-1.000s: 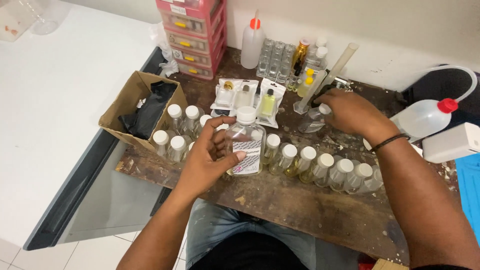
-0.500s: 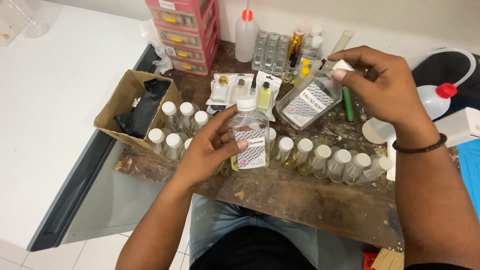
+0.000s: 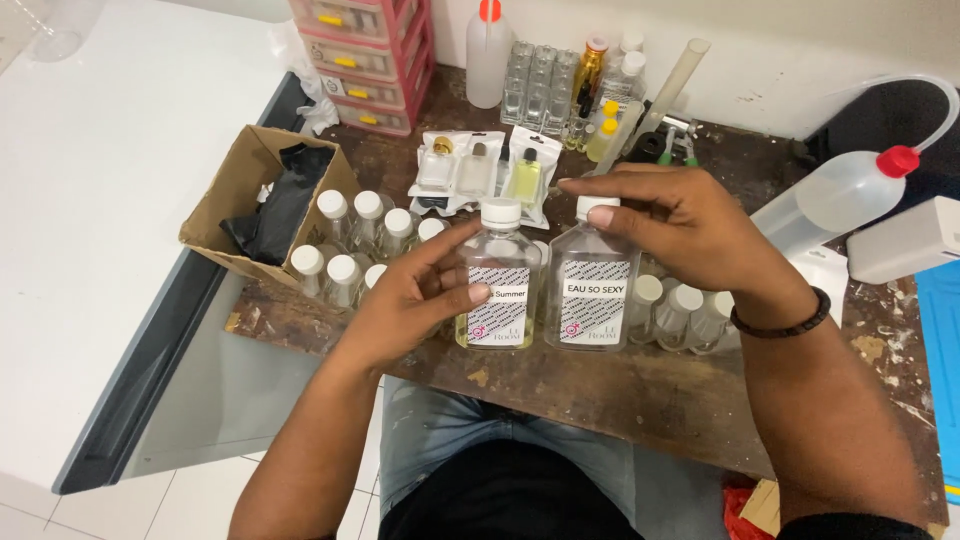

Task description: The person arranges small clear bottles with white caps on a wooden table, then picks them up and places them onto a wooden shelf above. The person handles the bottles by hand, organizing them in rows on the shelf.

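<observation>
White surface: a pale counter fills the left of the frame, bare where it shows.
Cardboard box: an open brown box stands at the bench's left edge, with black material inside.
Small vials: white-capped vials stand in rows just right of the box; more continue behind the two bottles toward the right.
Left hand: the left hand, lower centre-left, grasps the left flat bottle by its side, thumb across the label.
Left flat bottle: clear, white-capped, upright on the bench, with a shallow layer of yellowish liquid at its bottom.
Right flat bottle: a matching bottle stands touching or just beside it; its contents look clear or nearly gone.
Right hand: the right hand curls round the right bottle's shoulder, fingers at the cap.
Step in hand: the two bottles appear to be set side by side, both steadied.
Next move: judging by the grip, the cap wants a firm twist while the body is held upright.
Squeeze bottle: a red-capped wash bottle lies at the right.
</observation>
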